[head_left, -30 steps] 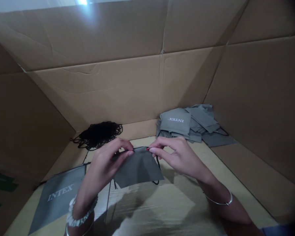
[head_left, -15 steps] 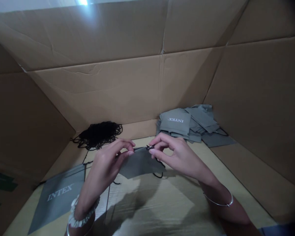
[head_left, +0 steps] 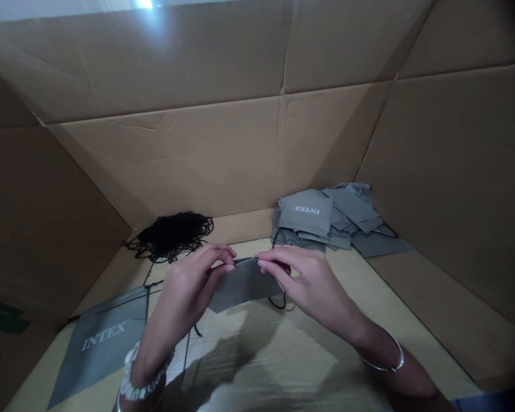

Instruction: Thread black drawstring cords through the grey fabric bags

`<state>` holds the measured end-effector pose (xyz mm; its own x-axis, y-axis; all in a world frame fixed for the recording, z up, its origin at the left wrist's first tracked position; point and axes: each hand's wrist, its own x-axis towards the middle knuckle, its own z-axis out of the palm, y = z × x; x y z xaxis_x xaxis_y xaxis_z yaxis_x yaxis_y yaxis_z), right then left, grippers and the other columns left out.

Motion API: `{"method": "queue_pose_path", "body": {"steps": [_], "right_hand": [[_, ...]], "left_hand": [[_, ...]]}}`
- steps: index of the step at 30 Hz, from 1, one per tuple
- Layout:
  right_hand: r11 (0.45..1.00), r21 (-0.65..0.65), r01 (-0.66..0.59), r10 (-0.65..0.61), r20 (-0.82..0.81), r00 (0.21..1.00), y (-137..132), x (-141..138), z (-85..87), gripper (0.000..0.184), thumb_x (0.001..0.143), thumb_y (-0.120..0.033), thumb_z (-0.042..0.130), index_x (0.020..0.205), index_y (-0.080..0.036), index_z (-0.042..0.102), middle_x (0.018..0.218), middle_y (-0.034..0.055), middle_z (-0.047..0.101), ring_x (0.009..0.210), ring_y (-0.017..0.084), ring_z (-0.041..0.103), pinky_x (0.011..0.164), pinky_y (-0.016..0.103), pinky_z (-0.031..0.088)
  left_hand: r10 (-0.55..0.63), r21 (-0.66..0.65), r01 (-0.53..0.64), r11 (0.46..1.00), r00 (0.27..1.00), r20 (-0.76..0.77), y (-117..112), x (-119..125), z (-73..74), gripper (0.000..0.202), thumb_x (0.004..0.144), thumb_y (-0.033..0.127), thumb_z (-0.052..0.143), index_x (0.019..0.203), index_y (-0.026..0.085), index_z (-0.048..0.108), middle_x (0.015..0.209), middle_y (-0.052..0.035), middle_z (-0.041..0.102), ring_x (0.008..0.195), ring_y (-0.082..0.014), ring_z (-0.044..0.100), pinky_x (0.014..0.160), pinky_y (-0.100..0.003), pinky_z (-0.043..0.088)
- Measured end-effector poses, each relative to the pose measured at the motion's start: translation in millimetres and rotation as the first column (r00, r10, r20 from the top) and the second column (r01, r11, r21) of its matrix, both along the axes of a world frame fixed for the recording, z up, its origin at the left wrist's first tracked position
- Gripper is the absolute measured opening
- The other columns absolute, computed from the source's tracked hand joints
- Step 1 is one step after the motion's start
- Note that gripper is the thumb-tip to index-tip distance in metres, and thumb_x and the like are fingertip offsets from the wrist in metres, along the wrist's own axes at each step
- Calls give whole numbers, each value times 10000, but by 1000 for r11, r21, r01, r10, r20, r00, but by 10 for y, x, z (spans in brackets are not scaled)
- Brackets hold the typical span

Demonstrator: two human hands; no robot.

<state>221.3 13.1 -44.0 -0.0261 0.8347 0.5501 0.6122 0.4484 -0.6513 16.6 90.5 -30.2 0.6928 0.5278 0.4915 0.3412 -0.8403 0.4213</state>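
Note:
Between my hands is a small grey drawstring bag [head_left: 244, 286], held up with its top edge level. My left hand [head_left: 193, 280] is closed in a pinch on the left part of that edge. At the right end of the edge, the thumb and fingers of my right hand [head_left: 302, 272] pinch the bag's corner, where a bit of dark cord shows at the fingertips. A loop of black cord [head_left: 277, 303] hangs below the right hand, and another cord end [head_left: 198, 331] dangles under the left wrist. The fingers partly hide the bag's top corners.
A flat grey INTEX bag [head_left: 100, 343] lies at the left. Behind my left hand is a heap of black cords [head_left: 174, 234]. Several grey bags are piled [head_left: 306, 214] at the back right. Tall cardboard walls [head_left: 189, 154] enclose the work surface [head_left: 309, 366] at the back and sides.
The right fingers have closed further over the bag's corner, covering a small dark shiny piece seen there before. Black cord now rises behind the right hand. The left hand has barely moved.

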Motion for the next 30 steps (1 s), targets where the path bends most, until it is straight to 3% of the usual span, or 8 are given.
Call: {"method": "queue_pose_path", "body": {"steps": [7,11,16,19,21,23,27,30], "right_hand": [[978,-187,-92,77,-88,993,13,55,79,234,919,-205,590,1144,-239,644,802,-34,712,686,117,625,626,226,460],[969,-223,-110,95,-77,992,25,62,90,176,942,-242,558,1075,-246,673,786,-31,703,695,117,617,591,225,431],[978,-188,-92,74,-103,992,47,46,54,104,930,-219,567,943,-213,669,732,-32,687,679,112,622,587,222,431],[983,-163,-87,62,-152,986,45,75,51,94,927,-200,566,942,-207,659,766,-23,696,705,110,646,583,208,451],[990,-123,-65,41,-184,982,35,111,54,88,932,-230,571,946,-206,655,769,-16,696,713,113,652,577,202,461],[998,-62,-33,19,-203,979,23,154,60,101,932,-274,585,940,-203,657,755,-8,691,702,116,649,599,212,474],[1000,0,17,-17,-280,960,1,228,92,130,920,-305,602,947,-190,659,742,17,685,677,128,639,590,235,485],[1000,-9,29,-30,-363,931,-4,257,128,114,904,-282,613,932,-184,663,722,22,685,655,128,635,573,237,491]], "left_hand": [[1,-8,-2,1000,999,-48,9,-9,-11,115,985,219,474,950,198,582,988,-28,663,867,-130,628,745,-238,457],[-10,4,10,1000,997,-81,23,2,-66,121,983,232,477,945,198,587,972,-28,663,850,-134,629,724,-244,452],[-2,24,3,1000,998,-70,14,58,-97,126,980,217,472,928,196,585,957,-24,670,835,-135,636,749,-254,462],[43,-33,-45,998,998,-52,14,36,-78,128,961,311,525,1030,212,571,1041,-42,671,903,-158,642,768,-266,486],[76,-92,-83,992,994,-76,43,-24,-62,305,922,397,583,1171,232,522,1136,-62,655,1009,-185,632,777,-271,506],[72,-127,-95,987,982,-177,101,-101,-48,421,893,452,608,1237,238,494,1145,-72,657,988,-197,646,725,-264,518],[28,-154,-85,984,940,-340,229,-219,-12,282,959,426,494,1102,202,589,807,-21,684,651,-143,636,567,-219,464],[29,-163,-72,984,967,-255,256,-255,39,243,975,392,475,1020,192,606,642,25,599,544,-108,561,508,-190,413]]}}
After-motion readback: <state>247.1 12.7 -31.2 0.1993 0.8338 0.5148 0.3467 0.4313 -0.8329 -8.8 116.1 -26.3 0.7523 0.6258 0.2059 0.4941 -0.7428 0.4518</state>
